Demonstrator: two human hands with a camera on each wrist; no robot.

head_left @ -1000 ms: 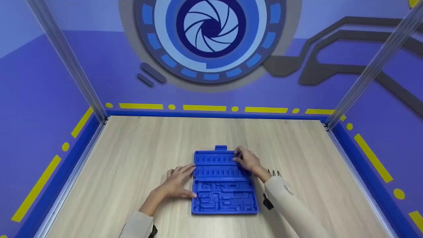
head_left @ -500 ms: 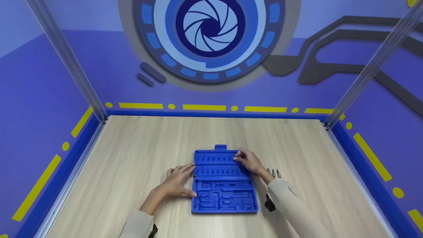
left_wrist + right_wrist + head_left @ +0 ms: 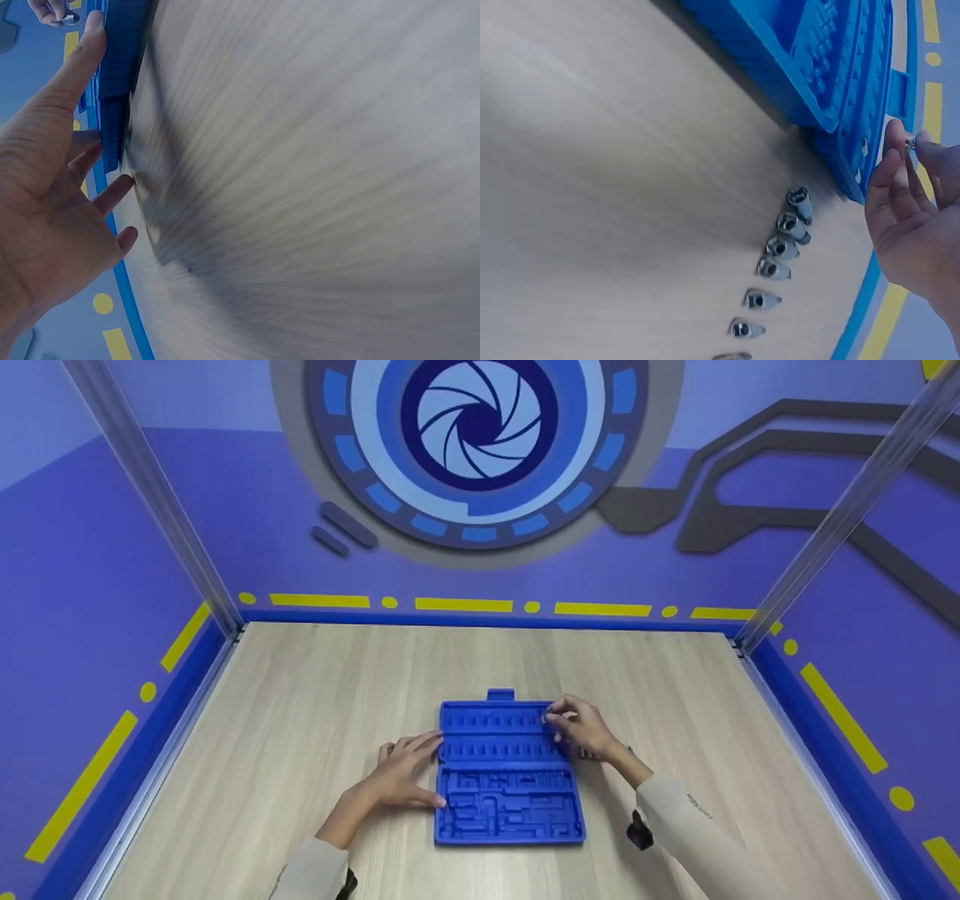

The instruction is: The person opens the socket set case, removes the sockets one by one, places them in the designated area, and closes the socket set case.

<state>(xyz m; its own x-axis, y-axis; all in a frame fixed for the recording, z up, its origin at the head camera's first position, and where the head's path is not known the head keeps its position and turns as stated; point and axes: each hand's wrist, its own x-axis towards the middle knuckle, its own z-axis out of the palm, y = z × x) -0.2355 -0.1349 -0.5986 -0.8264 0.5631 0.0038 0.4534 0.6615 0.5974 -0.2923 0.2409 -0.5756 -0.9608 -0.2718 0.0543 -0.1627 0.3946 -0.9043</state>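
While resting the left hand (image 3: 405,780) against the left side of the blue box (image 3: 517,835), with thumb and fingers spread wide, pinching a small shiny metal piece (image 3: 910,141) in the right hand (image 3: 586,727). Holding that piece between thumb and finger, close to the right end of the box's far half. Cannot tell if touching the box with it. On the wooden surface (image 3: 337,682), between both hands, the box, lying wide open, with a little tab (image 3: 501,694) sticking out at the far edge. Two rows of small dips in the far half, and lots of funny-shaped dips in the near half. Near the far half's right corner, two bright spots (image 3: 865,146), too small to tell what. Just to the right of the box, a bent row of seven more metal pieces (image 3: 773,268), with the last one cut off by the picture's edge. On both arms, pale sleeves (image 3: 697,832). Behind, a blue and purple wall (image 3: 600,562) with yellow dashes.
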